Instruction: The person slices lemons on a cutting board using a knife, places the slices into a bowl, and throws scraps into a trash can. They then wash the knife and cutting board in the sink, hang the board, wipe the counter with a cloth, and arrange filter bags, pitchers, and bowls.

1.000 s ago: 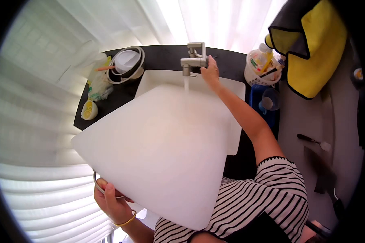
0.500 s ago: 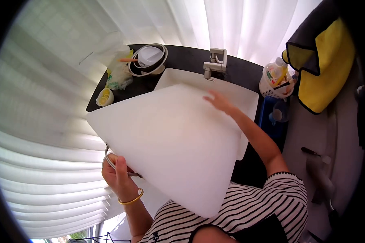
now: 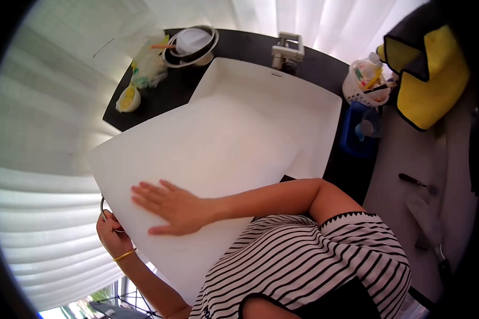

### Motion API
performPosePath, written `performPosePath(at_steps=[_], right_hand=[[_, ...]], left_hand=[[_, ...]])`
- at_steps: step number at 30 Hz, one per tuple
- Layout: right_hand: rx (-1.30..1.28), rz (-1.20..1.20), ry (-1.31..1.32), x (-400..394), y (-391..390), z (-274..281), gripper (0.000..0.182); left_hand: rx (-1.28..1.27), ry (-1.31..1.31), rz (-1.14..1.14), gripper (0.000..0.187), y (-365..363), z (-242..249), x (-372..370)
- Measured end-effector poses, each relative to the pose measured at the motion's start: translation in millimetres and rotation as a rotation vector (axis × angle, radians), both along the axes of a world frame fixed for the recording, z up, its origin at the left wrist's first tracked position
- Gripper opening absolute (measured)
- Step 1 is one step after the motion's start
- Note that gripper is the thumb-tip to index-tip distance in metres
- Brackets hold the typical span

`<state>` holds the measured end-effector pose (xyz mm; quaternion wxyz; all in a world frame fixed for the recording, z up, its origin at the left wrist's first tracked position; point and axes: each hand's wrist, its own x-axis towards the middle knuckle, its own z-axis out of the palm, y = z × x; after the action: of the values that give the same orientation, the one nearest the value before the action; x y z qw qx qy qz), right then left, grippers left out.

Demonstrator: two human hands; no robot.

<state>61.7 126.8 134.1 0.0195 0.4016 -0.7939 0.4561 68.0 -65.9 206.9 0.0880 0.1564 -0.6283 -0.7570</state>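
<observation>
On the black counter (image 3: 245, 47), a small white bowl (image 3: 137, 101) sits near a plastic bag (image 3: 150, 75) and nested bowls (image 3: 203, 58) at left; at right, a white basket (image 3: 361, 98), blue tray (image 3: 350, 139) and yellow-and-grey cloth (image 3: 432, 80).

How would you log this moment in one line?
left hand: gripping metal handle | right hand: open over white board | white board: partly over sink | faucet: no stream visible

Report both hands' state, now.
Left hand: closed, holding the handle at the white board's edge.
Right hand: open, spread over the board; contact unclear.
</observation>
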Motion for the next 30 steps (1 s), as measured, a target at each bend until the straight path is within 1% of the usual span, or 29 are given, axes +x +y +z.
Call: performPosePath(at_steps=[2,3,4,6,8,9,10,11,12,13,15,17,18,19,21,22,23,25,26,28,30], right_hand=[[0.121,-0.038,-0.052,-10.3,-4.1,-37.7,0.073],[0.179,-0.07,-0.139,-20.3,6.0,-59.0,0.073],[0.192,-0.201,-0.2,-30.7,18.5,-100.2,0.072],[0.295,-0.42,-0.307,-55.6,81.1,-164.5,0.067],[0.426,-0.613,-0.453,-73.2,172.5,-220.8,0.063],[0.479,-0.654,-0.543,-74.5,213.2,-239.9,0.06],[0.446,-0.627,-0.763,-73.9,230.7,-216.2,0.061],[0.511,-0.733,-0.809,-73.4,246.4,-223.8,0.059],[0.56,-0.847,-0.567,-71.2,252.8,-229.1,0.055],[0.564,-0.839,-0.556,-79.6,251.5,-236.9,0.055],[0.525,-0.978,-0.226,-83.7,217.7,-211.2,0.056],[0.355,-0.78,-0.208,-81.9,125.7,-152.5,0.058],[0.282,-0.595,-0.256,-74.3,75.3,-121.5,0.061],[0.328,-0.414,-0.306,-64.1,25.0,-93.8,0.065],[0.232,-0.132,-0.23,-46.9,-51.0,-56.9,0.068],[0.235,-0.087,-0.156,-43.0,-85.5,-56.8,0.066],[0.183,-0.062,-0.191,-38.8,-108.8,-50.3,0.066],[0.154,-0.016,-0.159,-35.5,-140.4,-46.3,0.066],[0.159,-0.02,-0.164,-38.5,-149.2,-46.1,0.066],[0.165,-0.004,-0.083,-41.6,-159.0,-49.2,0.066],[0.167,0.003,-0.101,-50.3,-150.6,-61.8,0.066]], left_hand=[[-0.037,-0.024,0.014,0.012,-42.7,-11.6,12.7],[-0.065,-0.036,-0.003,0.012,-57.8,-19.2,19.4],[-0.059,-0.043,0.052,0.012,-67.4,-24.5,26.1],[-0.038,-0.068,0.081,0.012,-94.6,-35.3,39.0],[-0.02,-0.097,0.102,0.012,-112.7,-44.4,48.0],[-0.012,-0.099,0.101,0.013,-116.9,-48.4,49.9],[-0.004,-0.098,0.097,0.013,-120.8,-52.7,50.4],[0.001,-0.1,0.106,0.013,-125.6,-58.8,50.1],[-0.008,-0.112,0.084,0.013,-132.3,-65.8,48.1],[-0.015,-0.116,0.064,0.013,-138.8,-72.8,43.7],[-0.027,-0.166,0.065,0.014,-142.1,-81.9,41.1],[-0.018,-0.186,0.093,0.014,-138.3,-87.7,37.6],[0.002,-0.189,0.042,0.014,-140.7,-88.4,37.9],[0.001,-0.189,0.035,0.014,-140.4,-90.2,36.8],[-0.016,-0.208,0.063,0.014,-142.2,-89.8,30.6],[-0.012,-0.218,0.067,0.017,-143.7,-89.9,30.8],[-0.015,-0.219,0.051,0.017,-144.2,-89.1,30.1],[-0.036,-0.221,0.077,0.016,-141.6,-87.6,30.6],[-0.036,-0.216,0.101,0.017,-136.7,-85.4,29.5],[-0.011,-0.208,0.097,0.017,-135.6,-85.4,29.8],[0.027,-0.199,0.084,0.018,-140.1,-90.7,31.0]])
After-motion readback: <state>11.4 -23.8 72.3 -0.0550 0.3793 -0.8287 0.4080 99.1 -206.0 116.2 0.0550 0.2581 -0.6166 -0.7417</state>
